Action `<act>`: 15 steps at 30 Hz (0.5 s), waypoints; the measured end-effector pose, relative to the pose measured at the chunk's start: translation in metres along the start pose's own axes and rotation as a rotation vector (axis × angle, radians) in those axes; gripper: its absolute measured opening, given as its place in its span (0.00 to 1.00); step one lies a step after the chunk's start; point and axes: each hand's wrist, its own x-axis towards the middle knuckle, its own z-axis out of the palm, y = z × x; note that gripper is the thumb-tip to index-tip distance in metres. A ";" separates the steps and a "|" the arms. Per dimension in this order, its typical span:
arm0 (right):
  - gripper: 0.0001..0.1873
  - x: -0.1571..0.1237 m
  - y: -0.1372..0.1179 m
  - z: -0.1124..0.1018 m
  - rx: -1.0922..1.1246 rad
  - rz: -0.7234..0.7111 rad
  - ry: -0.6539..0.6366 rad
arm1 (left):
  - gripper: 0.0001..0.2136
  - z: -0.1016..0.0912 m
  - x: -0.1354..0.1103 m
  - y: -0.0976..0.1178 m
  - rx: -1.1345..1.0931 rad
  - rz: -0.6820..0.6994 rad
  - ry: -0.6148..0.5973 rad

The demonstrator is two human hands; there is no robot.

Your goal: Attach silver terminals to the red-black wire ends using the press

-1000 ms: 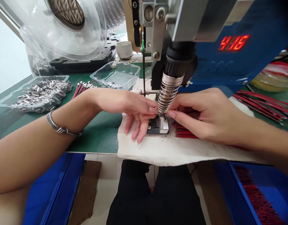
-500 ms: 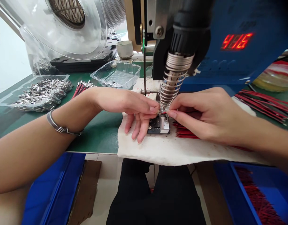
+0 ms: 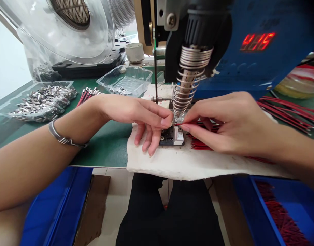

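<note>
My left hand point(image 3: 144, 118) pinches a small metal part between thumb and forefinger, its other fingers hanging apart; the part is mostly hidden by the fingertips. From the right, my right hand point(image 3: 223, 123) grips a thin red wire point(image 3: 177, 124) whose end meets that part. Both sets of fingertips are just above the metal block point(image 3: 178, 135) of a small black fixture. Right over them points the soldering iron point(image 3: 184, 90), wrapped in a spring coil, its tip hidden close to the fingers. Beneath my right hand lies a bundle of red and black wires point(image 3: 200, 143).
A clear tray of small silver parts point(image 3: 41, 100) stands at left, beside finished-looking wired pieces point(image 3: 87, 95) and another clear tray point(image 3: 126, 82). Behind is a blue control box point(image 3: 249, 68) reading 415. More wires point(image 3: 287, 112) lie at right; blue bins point(image 3: 297, 201) sit below.
The soldering iron's coil sits slightly higher and looks more stretched. More of the red wire shows between my fingertips. The display went from 416 to 415, and the view shifted slightly.
</note>
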 end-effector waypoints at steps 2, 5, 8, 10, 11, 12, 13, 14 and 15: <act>0.09 -0.001 0.000 0.000 -0.014 -0.006 0.008 | 0.19 0.000 0.000 0.000 -0.010 0.016 0.003; 0.07 -0.001 -0.001 0.000 -0.040 -0.024 0.035 | 0.20 0.001 0.000 0.002 -0.004 0.016 0.009; 0.07 -0.002 0.000 -0.001 -0.048 -0.039 0.052 | 0.22 0.002 0.001 0.005 -0.011 0.007 0.030; 0.07 -0.001 0.002 -0.001 -0.036 -0.057 0.052 | 0.22 0.002 0.001 0.006 -0.022 0.007 0.041; 0.07 -0.001 0.002 -0.001 -0.030 -0.065 0.053 | 0.21 0.002 0.001 0.006 -0.024 0.003 0.040; 0.08 -0.001 0.003 -0.001 -0.028 -0.069 0.050 | 0.21 0.002 0.001 0.005 -0.025 -0.001 0.038; 0.08 -0.001 0.003 -0.001 -0.029 -0.076 0.047 | 0.20 0.002 0.000 0.005 -0.025 -0.005 0.029; 0.09 -0.001 0.003 -0.001 -0.031 -0.078 0.038 | 0.20 0.002 0.000 0.004 -0.026 -0.008 0.020; 0.09 -0.001 0.004 -0.001 -0.034 -0.077 0.028 | 0.20 0.002 0.000 0.003 -0.029 -0.012 0.020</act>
